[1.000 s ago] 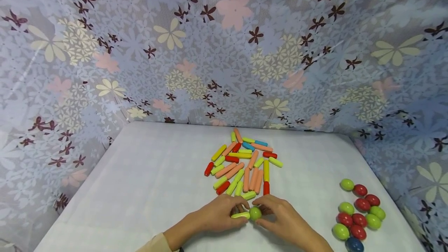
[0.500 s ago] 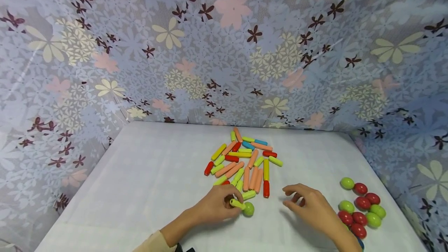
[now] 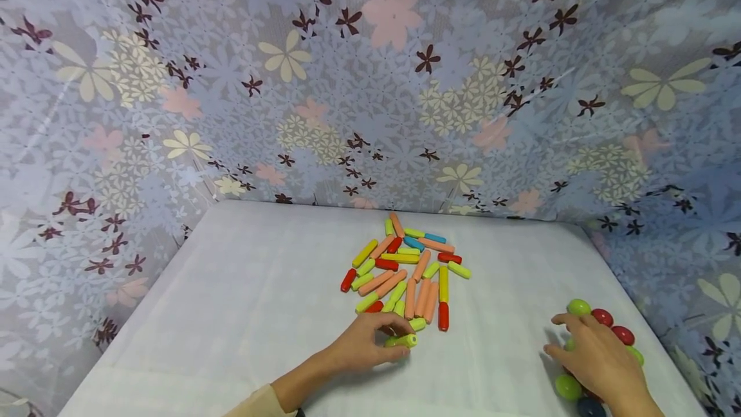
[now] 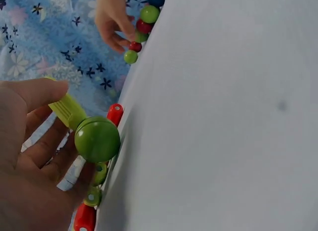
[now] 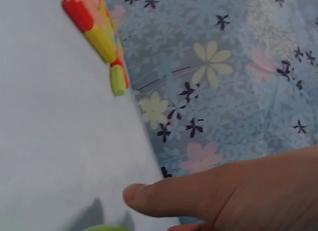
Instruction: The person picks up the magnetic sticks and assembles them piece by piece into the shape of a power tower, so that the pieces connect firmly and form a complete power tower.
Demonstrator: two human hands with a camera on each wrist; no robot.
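A floral-patterned cloth (image 3: pixel 231 114) is seen behind a white table (image 3: pixel 260 275), whose near edge is cut off; on the table a cluster of coloured sticks (image 3: pixel 399 259) is laid out, its nearest pieces partly covered by the left hand (image 3: pixel 370 343); at the right, a cluster of balls (image 3: pixel 623 335) is largely hidden beneath the right hand (image 3: pixel 602 356), which is reached out palm down, thumb parted from loosely bent fingers; whether any ball is touched cannot be told, and in the right wrist view little beyond a thumb is shown; the left hand is turned inward, its beige sleeve (image 3: pixel 260 404) cropped; a light green stick (image 4: pixel 68 109) is pinched between its thumb and fingers, near the sticks; at the stick's end a green ball (image 4: pixel 97 139) is seen from the left wrist, but cannot be made out from the head.
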